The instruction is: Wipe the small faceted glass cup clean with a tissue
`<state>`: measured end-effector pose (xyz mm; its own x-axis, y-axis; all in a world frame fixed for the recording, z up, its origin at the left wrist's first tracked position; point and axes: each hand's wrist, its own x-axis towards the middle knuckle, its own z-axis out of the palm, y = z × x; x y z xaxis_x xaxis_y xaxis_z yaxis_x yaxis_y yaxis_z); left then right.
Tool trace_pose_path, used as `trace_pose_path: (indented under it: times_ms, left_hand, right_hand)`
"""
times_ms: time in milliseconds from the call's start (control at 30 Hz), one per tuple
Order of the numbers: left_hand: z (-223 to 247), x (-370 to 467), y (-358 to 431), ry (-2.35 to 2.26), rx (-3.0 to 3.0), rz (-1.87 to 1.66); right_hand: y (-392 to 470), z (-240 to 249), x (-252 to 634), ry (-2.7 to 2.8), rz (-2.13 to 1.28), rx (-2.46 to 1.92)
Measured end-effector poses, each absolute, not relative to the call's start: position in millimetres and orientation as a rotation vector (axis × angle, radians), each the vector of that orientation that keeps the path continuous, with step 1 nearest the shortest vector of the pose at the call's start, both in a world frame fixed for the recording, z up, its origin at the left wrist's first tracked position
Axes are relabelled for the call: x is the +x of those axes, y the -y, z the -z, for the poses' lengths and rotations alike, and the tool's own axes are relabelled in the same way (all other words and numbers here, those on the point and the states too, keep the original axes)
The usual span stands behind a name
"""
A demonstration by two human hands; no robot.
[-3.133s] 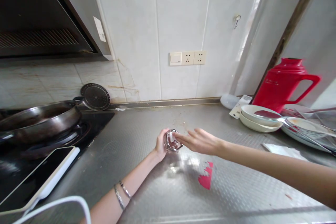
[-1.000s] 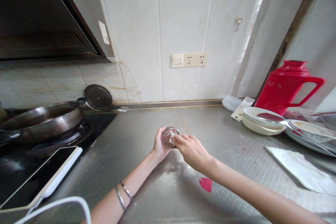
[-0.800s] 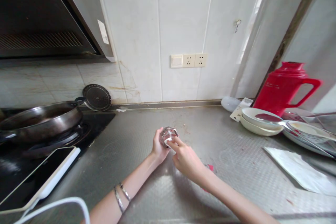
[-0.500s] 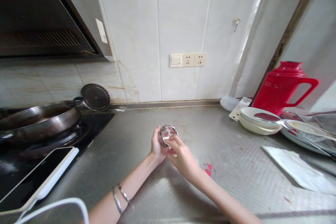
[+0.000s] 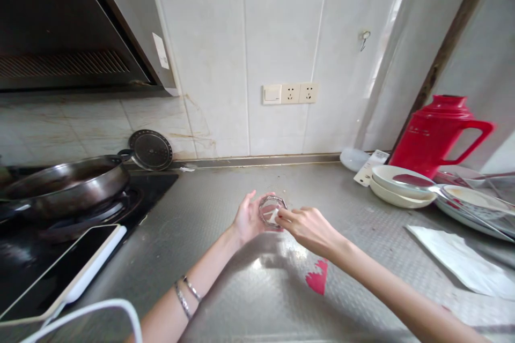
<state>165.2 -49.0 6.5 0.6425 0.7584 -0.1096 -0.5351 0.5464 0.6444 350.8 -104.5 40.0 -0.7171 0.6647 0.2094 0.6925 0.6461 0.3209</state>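
A small, clear round glass dish or cup (image 5: pixel 263 219) with a shiny faceted rim rests in my left hand (image 5: pixel 248 221), tilted toward me. My left palm is beneath and behind it, thumb raised apart, and the other fingers are mostly hidden by the glass. My right hand (image 5: pixel 309 229) is closed in a pinch at the glass's right rim. Between its fingertips a white piece (image 5: pixel 274 216), like tissue or cloth, reaches into the glass. Both hands are above the metal counter (image 5: pixel 225 300).
At left are a pan (image 5: pixel 76 187) on the black stove and a phone (image 5: pixel 60 273) with a white cable. To the right stand a red thermos (image 5: pixel 434 136), stacked bowls (image 5: pixel 402 195) and a white paper sheet (image 5: pixel 458 260). A red patch (image 5: pixel 317 278) marks the counter.
My left hand has turned its palm up more and opened around the glass, which moved slightly right. My right hand swung right to the rim, uncovering more of the red patch.
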Motion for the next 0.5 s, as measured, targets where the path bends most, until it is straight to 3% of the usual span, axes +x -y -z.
trace_pose_path:
  times_ms: [267, 500]
  left_hand:
    - [0, 163, 49, -0.599, 0.753, -0.417]
    - [5, 167, 48, -0.652, 0.697, -0.778]
  right_hand:
    - [88, -53, 360, 2.967, 0.662, -0.660]
    - [80, -48, 354, 2.906, 0.687, -0.885]
